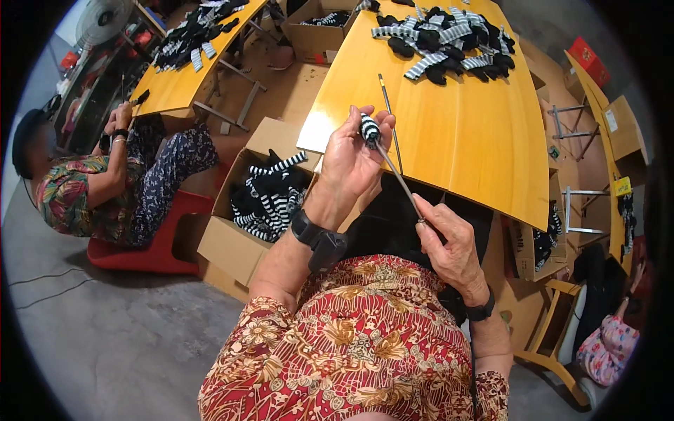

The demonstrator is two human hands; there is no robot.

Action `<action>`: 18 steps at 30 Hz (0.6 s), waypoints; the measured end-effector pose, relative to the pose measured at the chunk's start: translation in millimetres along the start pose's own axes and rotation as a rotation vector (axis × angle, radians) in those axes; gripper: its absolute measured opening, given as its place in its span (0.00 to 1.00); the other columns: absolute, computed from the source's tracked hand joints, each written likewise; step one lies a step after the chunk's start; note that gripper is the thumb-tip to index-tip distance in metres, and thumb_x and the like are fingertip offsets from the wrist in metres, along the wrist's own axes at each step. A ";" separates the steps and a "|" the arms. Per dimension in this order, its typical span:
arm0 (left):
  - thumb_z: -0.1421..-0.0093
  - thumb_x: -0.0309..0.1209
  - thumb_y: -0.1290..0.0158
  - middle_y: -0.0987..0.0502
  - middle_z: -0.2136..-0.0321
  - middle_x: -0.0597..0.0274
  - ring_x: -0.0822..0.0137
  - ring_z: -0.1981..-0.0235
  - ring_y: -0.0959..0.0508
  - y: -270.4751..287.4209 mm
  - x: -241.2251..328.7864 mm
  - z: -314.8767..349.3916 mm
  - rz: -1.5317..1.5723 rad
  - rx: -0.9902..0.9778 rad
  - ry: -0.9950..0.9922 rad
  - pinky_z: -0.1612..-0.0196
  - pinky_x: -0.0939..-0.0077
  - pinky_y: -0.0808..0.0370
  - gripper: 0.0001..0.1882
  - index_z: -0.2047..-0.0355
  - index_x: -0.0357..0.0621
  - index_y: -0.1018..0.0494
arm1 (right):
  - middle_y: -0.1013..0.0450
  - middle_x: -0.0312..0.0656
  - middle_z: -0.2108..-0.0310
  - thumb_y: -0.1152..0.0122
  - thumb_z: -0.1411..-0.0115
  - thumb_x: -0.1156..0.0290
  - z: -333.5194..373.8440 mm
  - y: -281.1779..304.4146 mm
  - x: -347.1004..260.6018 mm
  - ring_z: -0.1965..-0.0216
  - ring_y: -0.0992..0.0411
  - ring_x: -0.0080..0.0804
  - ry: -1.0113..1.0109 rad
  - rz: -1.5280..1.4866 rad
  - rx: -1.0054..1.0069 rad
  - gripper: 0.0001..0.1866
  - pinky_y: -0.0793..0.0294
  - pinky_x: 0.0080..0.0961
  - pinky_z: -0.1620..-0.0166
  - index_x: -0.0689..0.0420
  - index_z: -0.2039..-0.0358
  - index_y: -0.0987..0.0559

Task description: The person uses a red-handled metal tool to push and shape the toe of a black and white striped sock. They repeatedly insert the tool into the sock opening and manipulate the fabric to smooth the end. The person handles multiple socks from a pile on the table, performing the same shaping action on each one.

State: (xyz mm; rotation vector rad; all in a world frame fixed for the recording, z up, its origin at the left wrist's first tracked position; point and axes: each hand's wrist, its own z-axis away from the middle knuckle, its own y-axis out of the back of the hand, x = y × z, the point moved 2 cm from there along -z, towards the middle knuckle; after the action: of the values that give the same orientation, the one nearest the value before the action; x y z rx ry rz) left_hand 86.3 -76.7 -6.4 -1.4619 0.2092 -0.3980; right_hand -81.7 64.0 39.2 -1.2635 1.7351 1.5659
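Note:
A bunched black-and-white striped knitted piece (369, 129) lies in my left hand (351, 160), whose fingers and thumb curl about it. Whether it is a sock or a glove I cannot tell. My right hand (451, 242) is closed on the lower end of a thin metal rod (400, 181). The rod slants up to the left, and its far end meets the dark underside of the knitted piece, where its tip is hidden. Just beyond my left hand a second thin rod (390, 119) with a yellow band near its top stands out against the table (449, 133).
Similar black and striped pieces (449, 42) are heaped on the table's far end. An open cardboard box (232, 261) of striped pieces stands at my left, another box (523, 245) at right. A co-worker (98, 175) sits left on a red chair (133, 256). Another person (611, 347) is at the lower right.

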 end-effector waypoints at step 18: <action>0.34 0.37 0.53 0.31 0.73 0.67 0.76 0.76 0.31 -39.2 -29.1 9.5 -0.323 -0.072 -0.157 0.71 0.84 0.32 0.16 0.52 0.41 0.37 | 0.36 0.40 0.76 0.46 0.44 0.85 4.6 -5.7 6.3 0.79 0.35 0.23 -0.026 -0.130 0.103 0.23 0.34 0.19 0.74 0.63 0.46 0.28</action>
State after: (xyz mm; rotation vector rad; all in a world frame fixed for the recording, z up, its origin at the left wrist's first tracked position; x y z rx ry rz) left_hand 57.8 -59.1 30.4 -1.5938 -0.1419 -0.5376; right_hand -80.7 66.8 30.0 -1.2734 1.6601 1.3958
